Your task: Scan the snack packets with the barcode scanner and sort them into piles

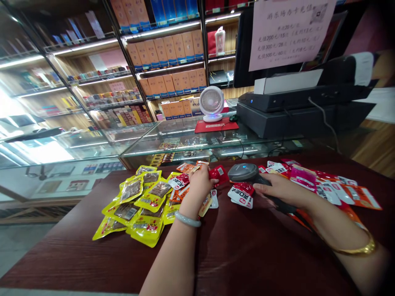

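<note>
Pinching a red packet (221, 174), the left grip (200, 184) is left of the scanner (243, 172). The right grip (279, 190) encloses its handle (283, 206).

It's a shop; boxed goods (170, 47) line shelves (173, 67) behind a glass counter (180, 129)

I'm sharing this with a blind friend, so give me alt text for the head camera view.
A person's right hand holds a handheld scanner beside a red packet in the left hand, over a dark brown counter. Yellow packets lie piled at left, red, white and orange packets at right. Behind stand a small fan and shelved boxes.
</note>
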Motion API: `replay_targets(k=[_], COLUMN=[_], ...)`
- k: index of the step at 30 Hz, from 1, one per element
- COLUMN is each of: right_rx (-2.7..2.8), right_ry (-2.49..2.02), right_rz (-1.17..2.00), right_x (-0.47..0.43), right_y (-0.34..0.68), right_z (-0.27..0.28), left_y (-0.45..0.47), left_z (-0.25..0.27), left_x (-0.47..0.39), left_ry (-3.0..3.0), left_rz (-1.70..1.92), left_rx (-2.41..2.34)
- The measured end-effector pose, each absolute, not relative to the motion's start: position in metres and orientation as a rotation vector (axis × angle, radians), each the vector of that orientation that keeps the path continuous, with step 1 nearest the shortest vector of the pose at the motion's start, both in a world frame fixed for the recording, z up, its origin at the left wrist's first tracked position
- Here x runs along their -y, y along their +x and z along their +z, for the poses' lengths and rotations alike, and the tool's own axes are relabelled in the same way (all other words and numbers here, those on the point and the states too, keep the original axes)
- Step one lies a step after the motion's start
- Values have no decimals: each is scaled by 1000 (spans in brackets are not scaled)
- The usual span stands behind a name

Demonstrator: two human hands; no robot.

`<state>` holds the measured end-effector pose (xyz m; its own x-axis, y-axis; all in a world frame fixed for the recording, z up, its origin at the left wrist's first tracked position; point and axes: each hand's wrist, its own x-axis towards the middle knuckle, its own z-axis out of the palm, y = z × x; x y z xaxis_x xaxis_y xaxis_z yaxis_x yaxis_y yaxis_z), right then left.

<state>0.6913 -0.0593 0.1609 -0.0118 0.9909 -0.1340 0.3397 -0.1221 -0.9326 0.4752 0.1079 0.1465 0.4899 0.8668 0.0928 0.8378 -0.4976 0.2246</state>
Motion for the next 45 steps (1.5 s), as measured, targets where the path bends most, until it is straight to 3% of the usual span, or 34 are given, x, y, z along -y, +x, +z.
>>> replay_targets(k=[12, 16, 19, 25, 31, 41, 45], right_rx=[1417, 1398, 1391, 1396, 1443, 1464, 1437], right_ry=[-1492, -1480, -1480, -1486, -1491, -1534, -1530], right_rz=[1127, 1122, 1132, 1146, 1165, 1163, 1185], right_x=[61, 62, 62, 60, 59, 60, 61], right_y=[692, 692, 692, 691, 688, 687, 687], right_z=[162, 161, 160, 159, 159, 160, 158], left_y=[477, 486, 479, 450, 461, 457, 458], left_z=[134, 133, 140, 159, 150, 152, 147], left_x=[-109, -103, -103, -109, -102, -121, -124], left_ry=[2401, 1998, 2041, 2664, 2770, 2163, 2025], left_rz=[559, 746, 763, 174, -6, 849, 1007], left_rx=[-1370, -882, -710, -1206, -1110, -1427, -1466])
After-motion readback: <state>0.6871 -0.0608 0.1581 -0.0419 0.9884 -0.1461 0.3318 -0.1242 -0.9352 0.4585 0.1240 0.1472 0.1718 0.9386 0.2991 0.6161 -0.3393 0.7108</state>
